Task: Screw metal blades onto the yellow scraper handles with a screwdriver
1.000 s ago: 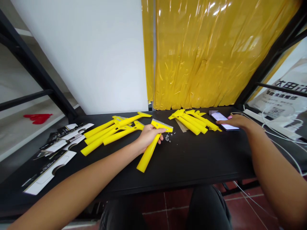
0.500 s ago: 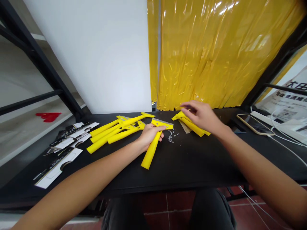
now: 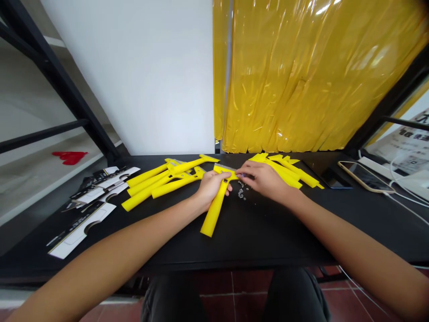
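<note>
My left hand [image 3: 211, 190] is closed around the neck of a yellow scraper [image 3: 215, 209], its thumb on the head. A metal strip runs along the head's far edge, and the handle slants down toward me. At the head's right end, my right hand [image 3: 263, 179] has its fingertips pinched together; whatever is between them is too small to name. Just below those fingers, several small metal nuts or similar bits [image 3: 241, 193] lie loose on the black table [image 3: 261, 237]. More yellow scrapers [image 3: 161, 182] are piled to the left of my left hand.
Beyond my right hand lie several yellow scraper parts [image 3: 295, 170] and a dark flat device [image 3: 326, 174]. A phone [image 3: 363, 176] with white cables is at the right. Printed cards [image 3: 82, 228] are stacked at the left. A yellow plastic curtain [image 3: 284, 80] hangs behind.
My right hand has come down and left from above the right-hand yellow parts to the scraper head. The left hand keeps hold of the scraper. The view has shifted slightly.
</note>
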Available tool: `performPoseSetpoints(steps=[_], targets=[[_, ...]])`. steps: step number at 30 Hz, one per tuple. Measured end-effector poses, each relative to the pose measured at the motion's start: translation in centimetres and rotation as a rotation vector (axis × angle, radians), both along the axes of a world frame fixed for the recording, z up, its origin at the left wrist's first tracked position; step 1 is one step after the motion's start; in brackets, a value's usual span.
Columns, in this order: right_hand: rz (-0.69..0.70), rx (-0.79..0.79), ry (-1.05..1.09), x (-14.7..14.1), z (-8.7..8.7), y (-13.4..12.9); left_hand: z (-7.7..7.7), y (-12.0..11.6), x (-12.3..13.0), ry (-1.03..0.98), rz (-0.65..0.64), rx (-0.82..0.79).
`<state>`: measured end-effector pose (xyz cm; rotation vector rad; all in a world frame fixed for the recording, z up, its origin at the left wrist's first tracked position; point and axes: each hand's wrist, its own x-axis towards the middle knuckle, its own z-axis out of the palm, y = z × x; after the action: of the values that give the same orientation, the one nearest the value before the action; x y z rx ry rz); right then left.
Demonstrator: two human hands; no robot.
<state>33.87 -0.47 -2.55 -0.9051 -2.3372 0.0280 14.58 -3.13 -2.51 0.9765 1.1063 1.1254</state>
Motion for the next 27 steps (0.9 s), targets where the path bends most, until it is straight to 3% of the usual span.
performPoseSetpoints(steps=[7, 13, 16, 27], targets=[[-0.067, 0.085, 0.511, 0.0, 1.8, -1.0, -0.1, 0.3, -0.2, 0.001, 0.0, 0.03], [0.154, -0.322, 0.944, -0.3, 2.2, -1.1, -0.5, 0.6, -0.5, 0.003, -0.126, 0.066], [0.222, -0.347, 0.949, -0.5, 2.0, -1.2, -0.6, 0.7, -0.5, 0.017, -0.143, 0.081], [0.257, -0.365, 0.857, -0.5, 1.6, -1.3, -0.6, 0.7, -0.5, 0.033, -0.116, 0.07]])
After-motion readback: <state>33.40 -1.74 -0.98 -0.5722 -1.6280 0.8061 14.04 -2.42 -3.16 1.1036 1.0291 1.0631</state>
